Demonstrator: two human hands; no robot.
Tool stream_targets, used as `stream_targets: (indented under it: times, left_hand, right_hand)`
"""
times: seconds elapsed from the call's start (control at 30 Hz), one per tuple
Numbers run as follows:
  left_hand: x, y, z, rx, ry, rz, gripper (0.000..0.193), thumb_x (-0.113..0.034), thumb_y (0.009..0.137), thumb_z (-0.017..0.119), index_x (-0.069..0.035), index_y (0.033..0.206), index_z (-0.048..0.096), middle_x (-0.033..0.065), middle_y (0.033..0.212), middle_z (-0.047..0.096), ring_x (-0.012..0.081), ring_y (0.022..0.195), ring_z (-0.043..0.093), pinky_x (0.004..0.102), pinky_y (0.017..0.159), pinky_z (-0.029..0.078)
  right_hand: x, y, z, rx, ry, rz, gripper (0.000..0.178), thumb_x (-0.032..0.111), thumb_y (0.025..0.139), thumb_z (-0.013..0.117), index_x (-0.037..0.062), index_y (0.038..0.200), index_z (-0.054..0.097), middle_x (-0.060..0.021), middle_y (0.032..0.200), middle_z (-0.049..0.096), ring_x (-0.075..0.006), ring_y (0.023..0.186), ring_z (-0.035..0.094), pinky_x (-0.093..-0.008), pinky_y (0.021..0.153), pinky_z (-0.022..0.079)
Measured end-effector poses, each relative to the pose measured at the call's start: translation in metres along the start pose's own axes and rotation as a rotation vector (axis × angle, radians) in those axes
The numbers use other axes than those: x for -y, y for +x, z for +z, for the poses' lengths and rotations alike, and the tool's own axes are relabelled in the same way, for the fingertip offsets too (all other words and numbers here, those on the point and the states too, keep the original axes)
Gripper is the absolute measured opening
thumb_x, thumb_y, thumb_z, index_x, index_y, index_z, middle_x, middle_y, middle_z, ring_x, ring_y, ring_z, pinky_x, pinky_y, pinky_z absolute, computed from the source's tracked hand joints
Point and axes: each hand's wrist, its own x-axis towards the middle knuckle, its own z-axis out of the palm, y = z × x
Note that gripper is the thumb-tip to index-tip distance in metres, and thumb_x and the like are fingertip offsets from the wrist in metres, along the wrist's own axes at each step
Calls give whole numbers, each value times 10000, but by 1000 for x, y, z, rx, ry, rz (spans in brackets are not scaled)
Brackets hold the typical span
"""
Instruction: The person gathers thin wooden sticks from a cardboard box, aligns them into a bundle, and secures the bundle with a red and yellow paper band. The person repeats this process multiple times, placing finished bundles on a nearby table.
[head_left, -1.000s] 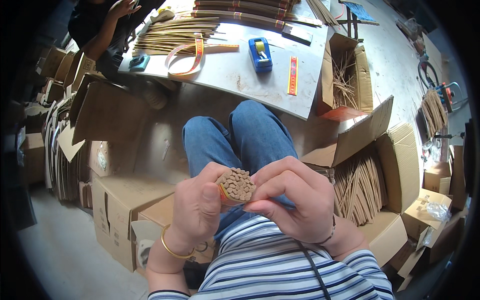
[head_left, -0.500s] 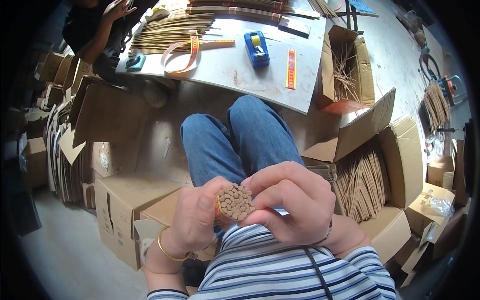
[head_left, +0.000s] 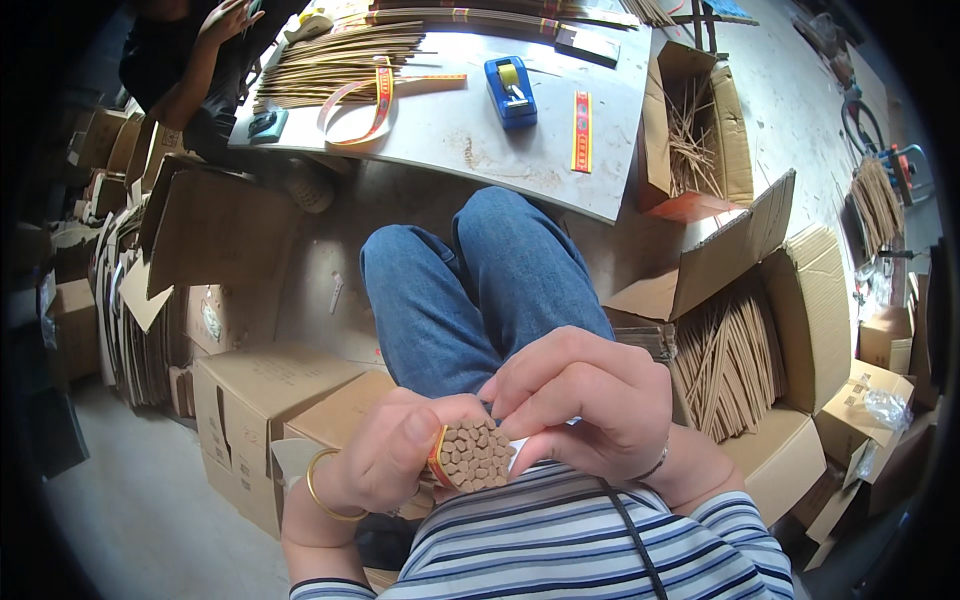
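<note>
My left hand (head_left: 385,455) is closed around a bundle of brown incense sticks (head_left: 474,456), whose round cut ends face up toward me. A red and yellow paper band (head_left: 437,458) shows along the bundle's left side, next to my left thumb. On the other side, my right hand (head_left: 590,405) is closed in a pinch on a white edge of paper (head_left: 517,456), which seems to be the band's plain back. The fingertips hide part of that edge. Both hands are over my lap, and the sticks' length below the ends is hidden.
On the table (head_left: 440,150) lie loose incense sticks (head_left: 340,60), a curled paper strip (head_left: 382,110), a flat strip (head_left: 581,132) and a blue tape dispenser (head_left: 511,92). An open carton of sticks (head_left: 735,365) stands at my right, closed cartons (head_left: 270,410) at left. Another person's arm (head_left: 195,80) is far left.
The bundle has moved slightly down and toward me, with my left hand. A white paper edge now shows between the bundle and my right fingers.
</note>
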Motion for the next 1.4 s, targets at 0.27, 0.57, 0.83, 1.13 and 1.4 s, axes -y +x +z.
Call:
stream_targets:
  times: [0.27,0.57,0.83,1.13,1.4]
  left_hand:
    - [-5,1,2,62,-30,-47,599,-411,1000,235,54,969,612,115,688,637,164,557,588,254,521,447]
    - [2,4,2,116,23,58,575,-394,1006,252,55,985,611,114,677,628,193,550,580,292,524,439]
    - [14,9,-3,419,-226,-166,582,-430,1030,261,47,1121,583,64,700,596,143,564,539,269,515,413]
    - [32,14,-2,616,-338,-208,474,-364,1039,363,40,1094,605,39,775,591,97,640,530,251,603,455]
    - [8,17,7,13,433,119,274,-304,911,627,-77,1062,659,53,922,690,220,735,654,298,658,512]
  right_hand:
    - [4,1,-6,72,71,55,270,239,701,793,23,762,643,-76,820,632,-207,764,655,-292,662,545]
    - [1,-2,-7,51,56,-18,274,268,704,784,35,761,651,-70,824,636,-208,765,647,-297,678,536]
    - [-4,-5,-11,107,9,-70,410,440,673,753,79,845,661,-57,923,640,-232,903,624,-389,851,477]
    - [-16,-6,-6,68,90,-48,918,572,595,753,27,1288,500,-160,1240,549,-287,1142,527,-405,975,421]
    - [-16,-18,-35,159,503,409,739,361,610,867,19,1203,589,-73,1057,569,-145,916,581,-263,797,492]
